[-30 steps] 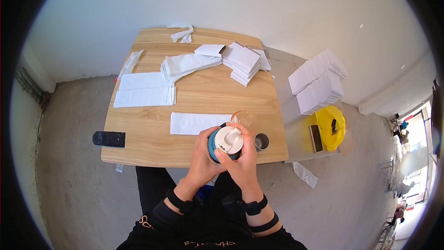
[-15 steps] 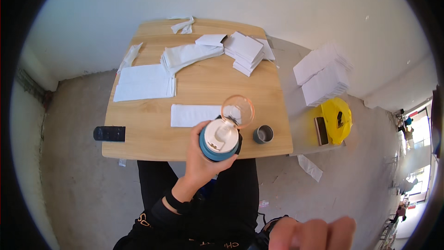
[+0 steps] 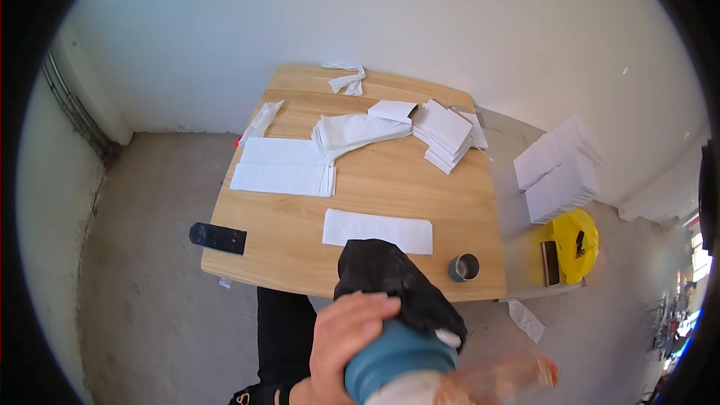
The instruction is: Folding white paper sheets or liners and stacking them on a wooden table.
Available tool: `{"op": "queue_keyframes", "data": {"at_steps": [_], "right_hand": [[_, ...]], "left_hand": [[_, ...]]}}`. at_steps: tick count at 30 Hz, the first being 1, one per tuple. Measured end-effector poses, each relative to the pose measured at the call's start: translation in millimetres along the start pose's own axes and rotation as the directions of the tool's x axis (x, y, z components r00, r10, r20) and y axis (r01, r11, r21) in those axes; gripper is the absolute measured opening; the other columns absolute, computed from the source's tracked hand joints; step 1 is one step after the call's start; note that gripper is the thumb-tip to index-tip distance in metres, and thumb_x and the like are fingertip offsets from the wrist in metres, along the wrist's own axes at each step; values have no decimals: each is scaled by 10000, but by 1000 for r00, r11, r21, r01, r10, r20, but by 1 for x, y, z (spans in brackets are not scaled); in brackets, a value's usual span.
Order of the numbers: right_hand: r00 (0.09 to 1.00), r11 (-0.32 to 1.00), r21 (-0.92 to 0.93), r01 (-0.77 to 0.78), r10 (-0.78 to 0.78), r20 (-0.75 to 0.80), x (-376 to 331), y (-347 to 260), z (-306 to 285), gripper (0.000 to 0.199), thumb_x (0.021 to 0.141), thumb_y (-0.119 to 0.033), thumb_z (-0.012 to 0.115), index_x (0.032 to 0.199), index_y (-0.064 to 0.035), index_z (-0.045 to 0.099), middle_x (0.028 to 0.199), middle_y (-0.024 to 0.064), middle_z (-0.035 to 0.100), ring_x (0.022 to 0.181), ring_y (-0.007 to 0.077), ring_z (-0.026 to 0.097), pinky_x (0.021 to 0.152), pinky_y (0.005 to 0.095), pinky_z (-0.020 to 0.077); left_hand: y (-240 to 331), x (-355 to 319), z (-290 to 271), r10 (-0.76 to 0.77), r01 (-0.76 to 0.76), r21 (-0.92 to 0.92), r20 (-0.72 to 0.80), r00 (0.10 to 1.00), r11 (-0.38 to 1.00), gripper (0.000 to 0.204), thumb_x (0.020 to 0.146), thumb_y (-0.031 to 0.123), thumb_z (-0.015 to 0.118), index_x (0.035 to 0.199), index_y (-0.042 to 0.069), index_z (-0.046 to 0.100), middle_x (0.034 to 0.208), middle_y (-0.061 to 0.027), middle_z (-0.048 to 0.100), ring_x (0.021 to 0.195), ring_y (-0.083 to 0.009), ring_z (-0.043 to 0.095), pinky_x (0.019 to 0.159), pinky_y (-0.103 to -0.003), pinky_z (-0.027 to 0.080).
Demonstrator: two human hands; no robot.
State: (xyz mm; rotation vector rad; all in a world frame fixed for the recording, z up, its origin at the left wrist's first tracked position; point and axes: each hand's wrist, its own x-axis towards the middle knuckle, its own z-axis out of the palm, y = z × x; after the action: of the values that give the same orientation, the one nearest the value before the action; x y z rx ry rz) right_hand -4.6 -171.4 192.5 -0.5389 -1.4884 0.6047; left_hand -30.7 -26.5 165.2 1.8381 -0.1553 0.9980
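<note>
My left hand is closed around a teal water bottle, raised near the lower edge of the head view. The bottle is tipped over, its white mouth toward me and its base pointing away over the table's front edge. A black sleeve or pouch covers its lower part. Its flipped-back, translucent orange lid is smeared by motion. My right hand is out of the picture. On the table beyond the bottle lie a flat white paper strip and, to its right, a small grey cup.
The wooden table bears white paper bags, folded white sheets and stacked white boxes. A black device overhangs its left edge. To the right are white stacks, a yellow bag and a phone.
My left hand has lifted the bottle toward me and tipped it from upright. My right hand has left the picture at the lower right. The view has shifted, so the table appears lower and further right.
</note>
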Motion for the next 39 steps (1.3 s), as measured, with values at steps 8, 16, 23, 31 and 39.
{"op": "queue_keyframes", "data": {"at_steps": [8,16,23,31,39], "right_hand": [[976,983,-185,-18,-23,-216,-28,22,36,99,861,-306,692,883,-218,729,851,-32,676,619,138,609,488,281,405],[957,985,-172,13,-63,-284,-26,27,46,110,865,-301,691,916,-208,720,850,-30,676,634,139,623,493,277,411],[915,995,-45,83,-94,-391,-26,34,60,101,873,-263,686,915,-175,714,801,-24,671,605,113,620,477,251,421],[968,998,-35,58,-65,-242,-34,35,51,111,876,-260,685,931,-172,723,813,-26,678,611,116,624,482,252,430],[977,1000,23,17,-12,-211,-26,23,33,135,876,-277,685,948,-172,731,822,-13,690,623,136,636,484,255,443]], "left_hand": [[-18,-10,-22,288,-285,-77,28,957,955,413,875,172,639,1198,14,436,1094,-254,615,985,-380,614,914,-506,483],[11,-17,-23,-52,51,-116,-9,999,992,154,929,152,501,1064,82,476,1062,-182,664,985,-297,637,953,-471,444],[13,-18,-25,-60,61,-123,6,998,991,168,925,154,513,1074,82,482,1071,-181,661,995,-297,632,971,-472,434],[6,-10,-21,124,-122,-83,19,992,989,371,891,155,616,1188,18,442,1076,-252,622,971,-369,621,897,-507,501],[8,-8,-22,118,-112,-89,65,991,990,382,885,158,626,1193,29,441,1080,-245,621,974,-371,619,904,-512,494]]}}
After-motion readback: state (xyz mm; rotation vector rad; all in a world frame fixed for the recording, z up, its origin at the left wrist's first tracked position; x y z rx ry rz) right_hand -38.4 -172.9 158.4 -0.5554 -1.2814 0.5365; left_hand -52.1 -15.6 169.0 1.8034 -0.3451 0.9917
